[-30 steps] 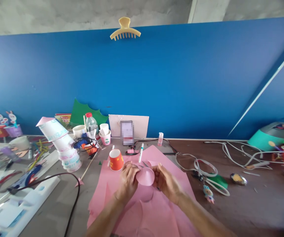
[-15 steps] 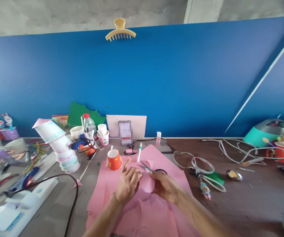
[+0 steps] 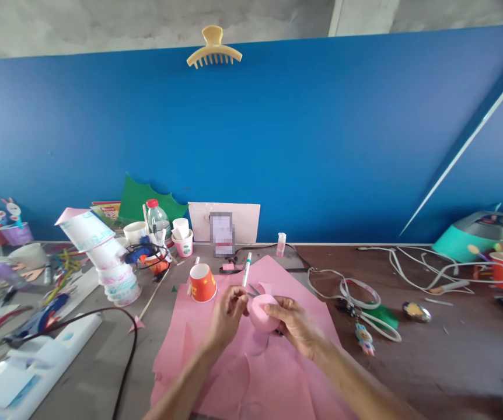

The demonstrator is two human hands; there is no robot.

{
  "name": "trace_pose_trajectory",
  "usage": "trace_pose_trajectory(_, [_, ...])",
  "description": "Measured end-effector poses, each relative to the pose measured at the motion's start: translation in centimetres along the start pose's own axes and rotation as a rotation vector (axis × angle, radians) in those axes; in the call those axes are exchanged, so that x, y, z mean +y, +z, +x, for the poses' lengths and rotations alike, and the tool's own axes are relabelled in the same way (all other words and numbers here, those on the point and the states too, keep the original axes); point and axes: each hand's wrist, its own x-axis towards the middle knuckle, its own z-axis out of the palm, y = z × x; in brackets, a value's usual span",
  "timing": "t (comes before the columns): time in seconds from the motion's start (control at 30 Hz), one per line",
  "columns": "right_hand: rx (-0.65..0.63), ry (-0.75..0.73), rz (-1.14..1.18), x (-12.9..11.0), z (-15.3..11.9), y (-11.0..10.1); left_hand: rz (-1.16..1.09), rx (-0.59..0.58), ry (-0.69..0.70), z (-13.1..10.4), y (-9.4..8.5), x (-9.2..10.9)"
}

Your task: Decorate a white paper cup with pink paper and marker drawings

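Note:
A rounded piece of pink paper is pinched between the thumb and fingers of my right hand. At the paper's left edge is my left hand, its fingers curled together; what they hold, if anything, is hidden. Behind the piece, the blades of scissors show, the rest mostly covered. Pink sheets lie under both hands. An orange-red paper cup stands left of my left hand, and a white marker lies just beyond the hands.
Stacked paper cups lean at the left, near a capped bottle. A black cable curves along the left side. White cords and a keychain figure lie at the right. A blue partition rises behind.
The rounded pink piece has moved up and turned in my right hand, now covering more of the scissors. My left hand has risen slightly, and its raised finger has curled in.

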Motion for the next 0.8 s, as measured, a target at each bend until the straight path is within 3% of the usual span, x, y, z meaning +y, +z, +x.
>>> trace_pose_trajectory(0.13, [0.0,-0.044,-0.054,0.3,0.2,-0.1,-0.267,-0.168,-0.18,-0.2,0.2,1.2])
trace_pose_trajectory(0.33, [0.055,-0.147,-0.161,0.8,0.6,-0.5,-0.352,-0.104,-0.276,-0.3,0.7,1.6])
trace_pose_trajectory(0.47, [0.147,-0.201,-0.183,0.9,0.9,-0.5,-0.31,-0.072,-0.248,-0.2,0.8,1.1])
trace_pose_trajectory(0.8, [0.217,-0.267,-0.285,1.0,0.9,-0.5,-0.158,-0.036,-0.133,-0.4,0.9,0.5])
